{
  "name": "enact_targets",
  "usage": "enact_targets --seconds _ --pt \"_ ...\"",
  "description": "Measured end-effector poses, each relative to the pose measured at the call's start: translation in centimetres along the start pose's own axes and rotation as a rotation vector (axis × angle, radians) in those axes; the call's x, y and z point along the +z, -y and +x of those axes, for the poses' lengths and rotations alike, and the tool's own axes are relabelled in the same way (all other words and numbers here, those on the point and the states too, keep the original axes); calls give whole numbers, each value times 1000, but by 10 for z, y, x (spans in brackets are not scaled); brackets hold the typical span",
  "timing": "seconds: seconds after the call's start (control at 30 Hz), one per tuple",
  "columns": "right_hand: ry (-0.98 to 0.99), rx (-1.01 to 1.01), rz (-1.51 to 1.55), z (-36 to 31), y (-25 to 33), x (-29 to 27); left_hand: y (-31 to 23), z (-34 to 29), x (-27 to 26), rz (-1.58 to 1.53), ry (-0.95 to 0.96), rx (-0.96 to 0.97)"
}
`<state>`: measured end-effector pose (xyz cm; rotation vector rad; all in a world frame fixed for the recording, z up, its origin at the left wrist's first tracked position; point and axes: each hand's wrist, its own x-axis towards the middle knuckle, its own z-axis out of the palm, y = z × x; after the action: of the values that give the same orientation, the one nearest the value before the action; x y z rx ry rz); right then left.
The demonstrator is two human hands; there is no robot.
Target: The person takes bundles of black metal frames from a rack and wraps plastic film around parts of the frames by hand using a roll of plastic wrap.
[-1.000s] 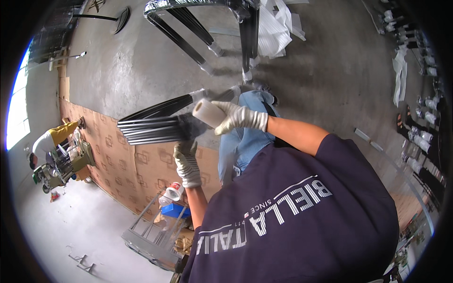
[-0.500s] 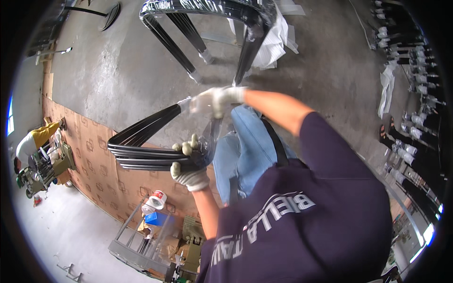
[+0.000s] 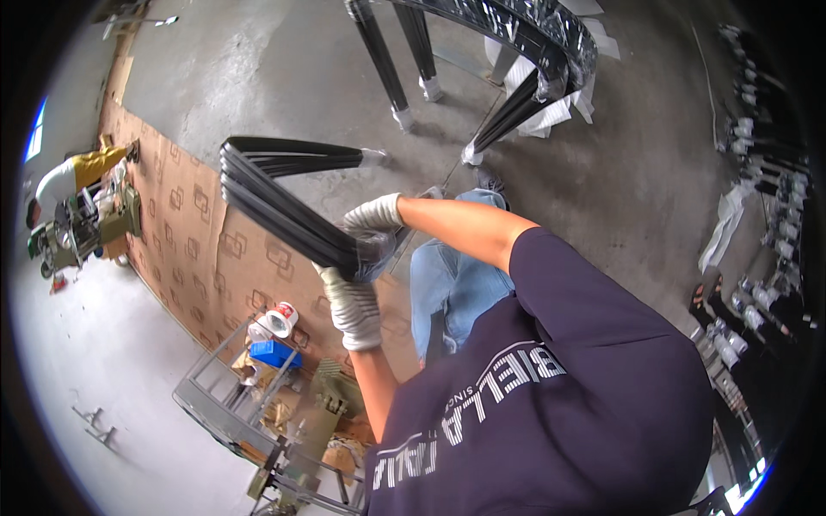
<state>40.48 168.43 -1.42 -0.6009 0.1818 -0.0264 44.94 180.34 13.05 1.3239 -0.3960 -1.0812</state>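
Observation:
A bundle of black bent metal frames (image 3: 288, 211) is held aloft in front of my legs, its bars nested together. White wrapping covers the end of one set of legs (image 3: 374, 157); clear plastic film (image 3: 376, 251) covers the bundle's near corner. My left hand (image 3: 351, 310), in a white knit glove, is closed on the bundle from below beside that film, fingers mostly hidden behind the bars. My right hand (image 3: 374, 215), gloved too, curls at the far side of the same corner. Its fingertips are hidden, so what it grips cannot be made out.
A similar film-wrapped bundle (image 3: 533, 43) stands on the floor ahead, beside white sheets (image 3: 551, 116). Patterned brown sheeting (image 3: 185, 224) covers floor at left, where another person (image 3: 73, 185) bends over a machine. A metal cart (image 3: 224, 404) stands lower left; many black frames line the right.
My right hand has come down from the wrapped leg end to the film-covered corner. The bundle has tilted, and my left hand has turned, its fingers now behind the bars. The view has shifted.

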Motion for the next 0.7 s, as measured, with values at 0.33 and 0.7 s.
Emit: enact_targets --seconds 0.33,0.7 --pt "-154 -39 533 -51 1 50 42 29 -27 210 -430 -152" --pt "81 -22 670 -64 61 101 -23 -36 -12 1240 -480 384"
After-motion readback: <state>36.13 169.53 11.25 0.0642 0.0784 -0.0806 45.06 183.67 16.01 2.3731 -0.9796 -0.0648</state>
